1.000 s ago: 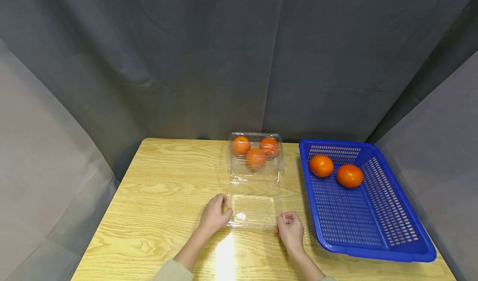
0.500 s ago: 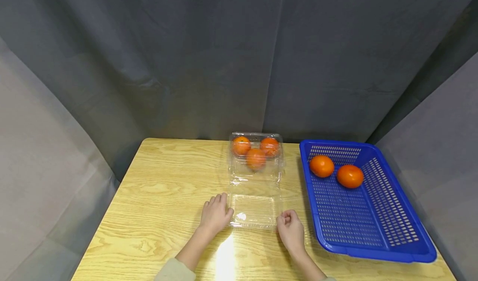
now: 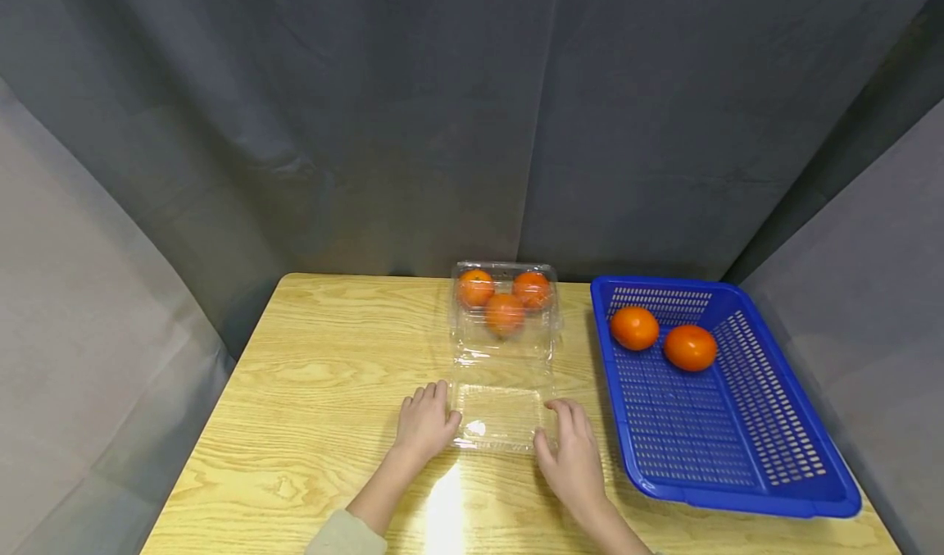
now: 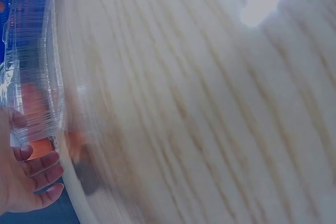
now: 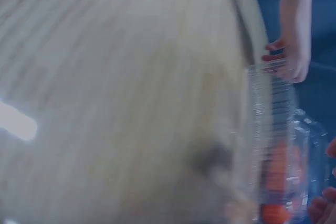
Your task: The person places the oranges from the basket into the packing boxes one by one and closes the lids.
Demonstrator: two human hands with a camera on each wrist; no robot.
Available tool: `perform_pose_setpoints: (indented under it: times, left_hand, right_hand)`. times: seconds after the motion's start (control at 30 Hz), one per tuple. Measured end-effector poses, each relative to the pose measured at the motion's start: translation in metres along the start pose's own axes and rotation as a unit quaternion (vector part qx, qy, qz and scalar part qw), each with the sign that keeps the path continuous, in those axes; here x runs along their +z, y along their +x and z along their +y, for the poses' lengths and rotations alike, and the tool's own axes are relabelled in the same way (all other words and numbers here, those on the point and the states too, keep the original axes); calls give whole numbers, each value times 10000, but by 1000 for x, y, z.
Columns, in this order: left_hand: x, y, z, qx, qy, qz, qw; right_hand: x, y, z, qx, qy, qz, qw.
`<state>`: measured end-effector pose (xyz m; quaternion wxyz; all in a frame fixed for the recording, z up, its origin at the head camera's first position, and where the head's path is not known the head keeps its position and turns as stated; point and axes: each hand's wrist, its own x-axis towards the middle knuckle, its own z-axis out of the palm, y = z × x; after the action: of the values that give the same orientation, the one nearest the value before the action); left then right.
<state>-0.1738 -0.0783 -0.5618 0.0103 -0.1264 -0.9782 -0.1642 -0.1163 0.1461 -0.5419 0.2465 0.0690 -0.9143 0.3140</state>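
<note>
Clear ribbed plastic container point(image 3: 503, 406) lies between left hand point(image 3: 426, 424) and right hand point(image 3: 574, 455) (both spread).

A clear box point(image 3: 504, 411) lay unfolded on the table point(image 3: 332, 350), three fruits point(image 3: 505, 315) in its far half. The left hand point(image 3: 425, 426) was at its near left edge, the right hand point(image 3: 577, 460) at the near right corner, thumb apart from fingers. Two more fruits point(image 3: 690, 348) sat in the basket point(image 3: 737, 503).

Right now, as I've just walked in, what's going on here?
A person's left hand is at the left edge of clear plastic packaging, and the right hand is by its near right corner. Three orange fruits sit inside the packaging's far end; two more lie in the blue plastic basket alongside.
</note>
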Motion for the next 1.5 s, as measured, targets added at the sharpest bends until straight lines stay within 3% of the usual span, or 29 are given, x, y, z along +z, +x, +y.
perform_pose_setpoints:
  times: [0.17, 0.3, 0.57, 0.77, 1.13, 1.5]
  left_hand:
    - [1, 0, 1, -75, -13, 1, 10000]
    - [2, 0, 1, -103, 4, 74, 9999]
    - [2, 0, 1, -60, 49, 154, 9999]
    - [5, 1, -1, 14, 49, 340, 9994]
    - [7, -1, -2, -26, -121, 345, 9993]
    - [5, 0, -2, -100, -263, 265, 9993]
  right_hand:
    - [-23, 18, -13, -821, 249, 137, 9962]
    - [-49, 42, -17, -1139, 344, 337, 9923]
    - [-97, 89, 0, -830, -178, 140, 9963]
    - [-117, 117, 17, -772, -484, -109, 9958]
    - [-116, 150, 65, 23, -896, -1009, 9909]
    - [-93, 167, 117, 437, -1316, -1868, 9726]
